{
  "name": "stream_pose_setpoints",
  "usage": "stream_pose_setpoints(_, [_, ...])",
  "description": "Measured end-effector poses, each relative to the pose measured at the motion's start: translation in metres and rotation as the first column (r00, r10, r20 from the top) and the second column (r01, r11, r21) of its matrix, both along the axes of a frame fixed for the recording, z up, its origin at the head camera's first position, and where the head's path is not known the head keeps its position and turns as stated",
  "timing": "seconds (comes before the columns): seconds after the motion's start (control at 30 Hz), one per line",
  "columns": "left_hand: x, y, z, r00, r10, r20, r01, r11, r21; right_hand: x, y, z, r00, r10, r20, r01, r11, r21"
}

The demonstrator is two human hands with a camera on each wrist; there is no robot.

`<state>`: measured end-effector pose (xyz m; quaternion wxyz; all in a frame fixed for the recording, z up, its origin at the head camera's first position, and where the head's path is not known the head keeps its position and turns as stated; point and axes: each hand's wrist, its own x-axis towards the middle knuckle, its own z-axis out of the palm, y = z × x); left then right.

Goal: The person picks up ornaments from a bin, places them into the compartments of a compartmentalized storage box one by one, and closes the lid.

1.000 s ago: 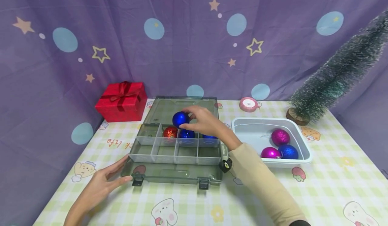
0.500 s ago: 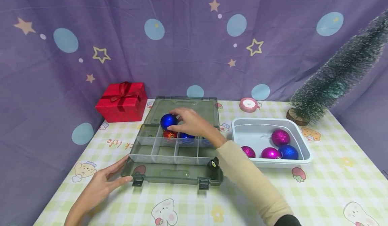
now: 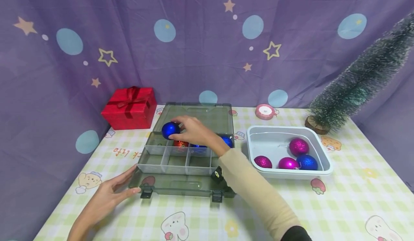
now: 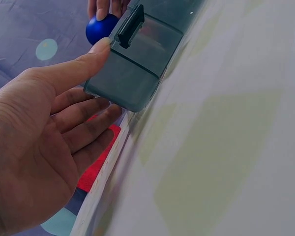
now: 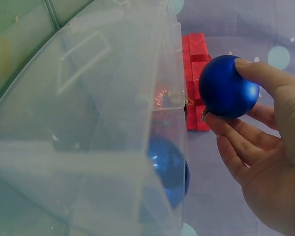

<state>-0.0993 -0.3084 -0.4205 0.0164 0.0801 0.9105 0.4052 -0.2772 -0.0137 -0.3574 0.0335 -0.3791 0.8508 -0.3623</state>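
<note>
A matte blue Christmas ball point(image 3: 170, 130) is pinched between the thumb and fingers of my right hand point(image 3: 191, 130), raised over the back-left compartment of a divided plastic storage box point(image 3: 181, 185). In the right wrist view the blue ball point(image 5: 226, 88) shows its small metal cap at the lower left. A red glitter ball point(image 3: 181, 144) and two blue balls, one being the rightmost ball point(image 3: 227, 141), sit in the back-row compartments, partly hidden by my right hand. My left hand point(image 3: 105, 198) holds the box's front-left corner, thumb at the front near a latch point(image 4: 130, 27), fingers along the side.
Right of the box, a pale tray point(image 3: 265, 137) holds several balls, among them a blue glitter ball point(image 3: 307, 162) and a magenta one point(image 3: 299, 146). Behind stand a red gift box point(image 3: 129, 111), a ribbon roll point(image 3: 266, 111) and a small frosted tree point(image 3: 359, 79).
My right hand has carried the blue ball left, from above the blue ball's compartment, past the red one, to the back-left compartment. The left hand stays on the corner.
</note>
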Motion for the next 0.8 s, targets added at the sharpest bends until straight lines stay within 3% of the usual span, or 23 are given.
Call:
stream_pose_setpoints(0.53, [-0.002, -0.003, 0.000, 1.000, -0.001, -0.024, 0.001, 1.000, -0.007, -0.002, -0.025, -0.003, 1.000, -0.001, 0.007, 0.001, 1.000, 0.013])
stream_pose_setpoints(0.8, [-0.003, 0.000, 0.000, 1.000, 0.012, 0.026, -0.012, 1.000, 0.000, -0.003, -0.029, -0.008, 0.999, -0.017, 0.035, 0.017, 1.000, 0.019])
